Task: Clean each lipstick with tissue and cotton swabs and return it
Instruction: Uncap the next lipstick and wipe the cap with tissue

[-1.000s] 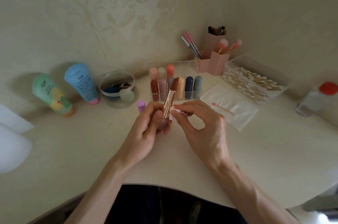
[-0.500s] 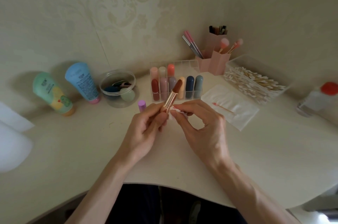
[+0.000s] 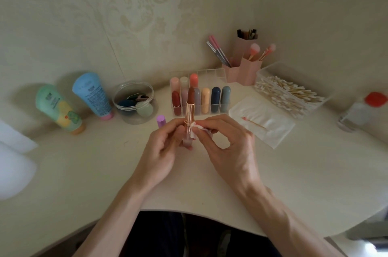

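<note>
An uncapped brown lipstick [image 3: 190, 110] is held upright in the left hand [image 3: 162, 151], whose grip is clamped on its base; a folded tissue [image 3: 197, 128] is pinched against its gold tube by the right hand [image 3: 228, 147], above the table's [image 3: 88, 172] middle.

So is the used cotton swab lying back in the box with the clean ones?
No, the used cotton swab lies on the tissue sheet, outside the swab box.

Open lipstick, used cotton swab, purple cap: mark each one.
open lipstick [image 3: 190, 111], head view, on its gold tube.
used cotton swab [image 3: 253, 123], head view, mid-stick, lying on the white tissue.
purple cap [image 3: 160, 120], head view, on its side wall.
</note>
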`<action>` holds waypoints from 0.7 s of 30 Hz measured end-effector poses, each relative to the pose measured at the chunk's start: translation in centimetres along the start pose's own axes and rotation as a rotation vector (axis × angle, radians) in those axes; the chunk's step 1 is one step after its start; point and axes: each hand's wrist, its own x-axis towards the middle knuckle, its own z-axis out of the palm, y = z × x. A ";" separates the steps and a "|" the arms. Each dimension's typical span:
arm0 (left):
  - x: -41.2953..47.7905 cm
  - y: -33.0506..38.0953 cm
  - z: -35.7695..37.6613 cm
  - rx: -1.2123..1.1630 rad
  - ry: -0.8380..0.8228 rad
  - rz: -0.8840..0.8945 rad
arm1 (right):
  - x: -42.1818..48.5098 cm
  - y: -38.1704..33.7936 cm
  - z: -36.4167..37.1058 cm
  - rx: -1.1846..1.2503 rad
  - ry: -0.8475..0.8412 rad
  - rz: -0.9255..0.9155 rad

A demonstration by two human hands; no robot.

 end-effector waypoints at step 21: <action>0.2 -0.3 0.1 -0.153 0.066 -0.049 | 0.0 -0.2 0.1 -0.007 -0.005 0.018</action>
